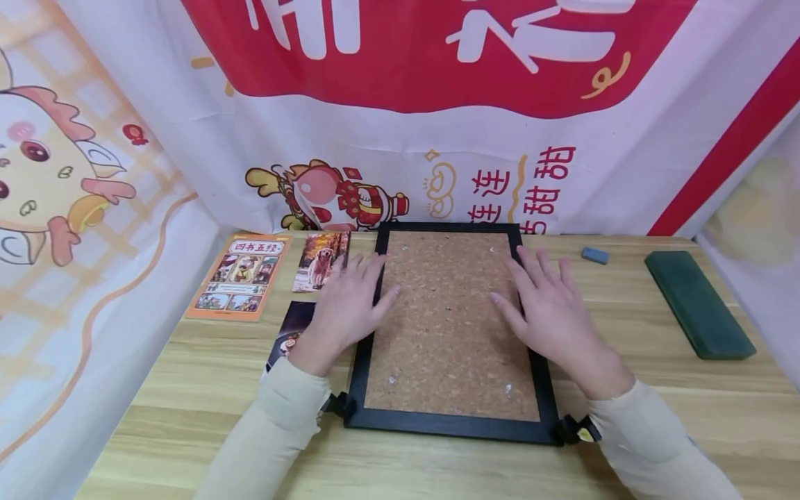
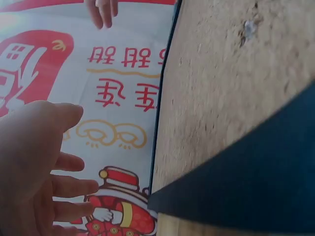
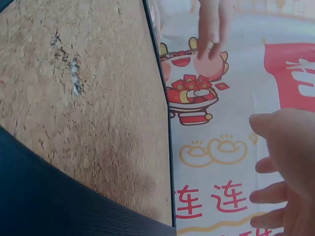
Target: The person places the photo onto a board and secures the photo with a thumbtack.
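Observation:
A cork board (image 1: 450, 333) with a black frame lies flat on the wooden table, several small pale scuffed spots on its cork. Over its left frame side is my left hand (image 1: 350, 298), fingers spread and nothing in it. My right hand (image 1: 553, 305) is over the right frame side in the same way, thumb reaching above the cork. In the left wrist view the left hand (image 2: 34, 162) shows apart from the board's edge, fingers extended. The right wrist view shows the right hand (image 3: 290, 162) likewise empty, with a gap to the board.
Left of the board lie a photo of a dog (image 1: 321, 264), a dark picture (image 1: 298, 318) partly hidden by my left hand, and an orange booklet (image 1: 240, 278). On the right are a small blue block (image 1: 595, 255) and a dark green case (image 1: 700, 305). A printed cloth (image 1: 400, 139) hangs behind.

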A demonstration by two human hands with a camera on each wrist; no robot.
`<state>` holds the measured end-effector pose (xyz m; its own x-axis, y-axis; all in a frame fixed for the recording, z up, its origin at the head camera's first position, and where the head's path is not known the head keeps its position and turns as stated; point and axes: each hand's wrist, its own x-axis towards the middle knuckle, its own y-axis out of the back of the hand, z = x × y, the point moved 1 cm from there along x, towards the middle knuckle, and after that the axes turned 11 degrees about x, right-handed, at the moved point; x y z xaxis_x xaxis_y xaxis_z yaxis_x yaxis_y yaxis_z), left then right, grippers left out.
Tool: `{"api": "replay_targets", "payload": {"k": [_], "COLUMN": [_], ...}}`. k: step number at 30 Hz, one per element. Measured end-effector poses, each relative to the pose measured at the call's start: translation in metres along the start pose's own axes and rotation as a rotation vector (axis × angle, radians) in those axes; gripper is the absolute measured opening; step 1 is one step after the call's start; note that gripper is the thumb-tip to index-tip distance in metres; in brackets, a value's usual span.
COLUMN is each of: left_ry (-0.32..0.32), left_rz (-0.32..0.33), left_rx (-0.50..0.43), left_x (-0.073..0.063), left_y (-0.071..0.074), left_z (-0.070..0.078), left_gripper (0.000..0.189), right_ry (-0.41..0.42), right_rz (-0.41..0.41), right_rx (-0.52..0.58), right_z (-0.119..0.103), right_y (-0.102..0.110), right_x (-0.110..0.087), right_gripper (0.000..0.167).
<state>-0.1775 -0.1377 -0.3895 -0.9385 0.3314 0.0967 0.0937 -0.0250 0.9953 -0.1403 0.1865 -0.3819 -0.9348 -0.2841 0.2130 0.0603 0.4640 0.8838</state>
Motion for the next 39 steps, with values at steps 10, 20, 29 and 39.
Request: {"api": "replay_targets", "payload": {"k": [10,20,29,39], "left_ry": [0.165,0.328,0.411,0.502], "left_rz": [-0.01,-0.083,-0.148,-0.315], "left_rx": [-0.19,-0.207,-0.166,-0.134], "left_x": [0.001,0.006,0.012,0.018], "left_y": [0.01,0.005,0.0,-0.02], "left_z": [-0.032,-0.076,-0.105,-0.123], "left_gripper": [0.05,0.044,0.068,0.095], "right_ry": [0.014,-0.023,-0.1,-0.186], "right_rz": [0.124,0.075,0.055,-0.03], "right_rx": [0.115,0.205,0.224,0.216], "right_z": [0.009,0.035,0.064,0.099], "right_y": [0.012,0.016,0.019,0.016], "right_x": [-0.003,-0.01,-0.02,-0.031], "right_gripper": [0.042,0.034,0.032,0.03]}}
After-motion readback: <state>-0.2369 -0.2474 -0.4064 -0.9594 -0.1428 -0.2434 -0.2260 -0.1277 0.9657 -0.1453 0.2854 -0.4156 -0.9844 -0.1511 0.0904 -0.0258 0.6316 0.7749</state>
